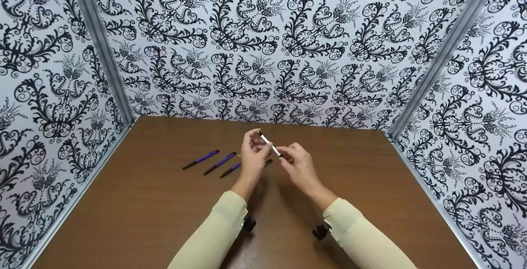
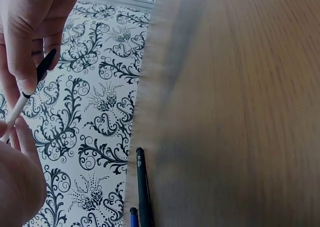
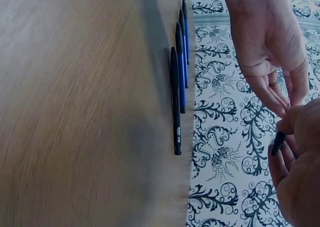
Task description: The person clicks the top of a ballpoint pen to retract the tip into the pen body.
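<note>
Both hands hold a white pen [image 1: 270,144] with black ends, raised above the table and slanting down to the right. My left hand [image 1: 252,155] pinches its upper part, the thumb along the white barrel and a fingertip at the top black end. At the lower black end, the thumb and fingers of my right hand [image 1: 302,166] grip it. In the left wrist view the black tapered end [image 2: 46,64] sticks out past the right fingers. Behind the left wrist lies a black pen [image 3: 176,102], mostly hidden in the head view.
Three blue pens with black ends, the leftmost blue pen [image 1: 201,159] among them, lie side by side left of the hands on the brown wooden table [image 1: 164,219]. Patterned wall panels [image 1: 263,54] with grey metal posts [image 1: 103,46] enclose the back and sides.
</note>
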{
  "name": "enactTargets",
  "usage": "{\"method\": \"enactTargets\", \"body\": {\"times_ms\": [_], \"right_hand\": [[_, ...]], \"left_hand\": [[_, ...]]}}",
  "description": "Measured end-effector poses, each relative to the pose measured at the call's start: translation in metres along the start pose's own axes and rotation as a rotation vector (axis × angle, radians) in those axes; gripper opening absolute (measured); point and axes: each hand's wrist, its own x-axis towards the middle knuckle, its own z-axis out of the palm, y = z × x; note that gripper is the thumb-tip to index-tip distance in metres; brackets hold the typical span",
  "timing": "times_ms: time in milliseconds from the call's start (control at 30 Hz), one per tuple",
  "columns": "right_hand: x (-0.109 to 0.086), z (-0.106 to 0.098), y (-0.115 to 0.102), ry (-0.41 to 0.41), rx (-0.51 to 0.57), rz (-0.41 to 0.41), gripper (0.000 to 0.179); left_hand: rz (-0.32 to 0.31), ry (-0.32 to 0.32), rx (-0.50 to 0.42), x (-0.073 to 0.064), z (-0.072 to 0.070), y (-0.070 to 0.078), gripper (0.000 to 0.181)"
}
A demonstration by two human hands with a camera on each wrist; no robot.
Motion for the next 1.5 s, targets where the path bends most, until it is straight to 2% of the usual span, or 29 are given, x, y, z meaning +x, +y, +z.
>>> {"method": "enactTargets", "body": {"times_ms": [267, 567, 733, 933, 1500], "right_hand": [[0.000, -0.003, 0.006, -0.002, -0.009, 0.011, 0.034], [-0.002, -0.009, 0.011, -0.003, -0.008, 0.007, 0.034], [-0.004, -0.013, 0.015, -0.009, -0.006, 0.026, 0.034], [-0.006, -0.020, 0.021, -0.015, -0.018, 0.052, 0.033], [-0.012, -0.040, 0.053, -0.051, 0.000, 0.131, 0.030]], "left_hand": [[-0.028, 0.013, 0.003, 0.000, -0.002, -0.003, 0.051], [-0.055, -0.025, 0.002, 0.000, -0.007, -0.004, 0.049], [-0.068, -0.044, 0.040, 0.001, -0.012, -0.003, 0.046], [-0.115, -0.065, 0.083, 0.003, -0.022, 0.000, 0.046], [-0.154, -0.082, 0.217, 0.011, -0.059, 0.012, 0.046]]}}
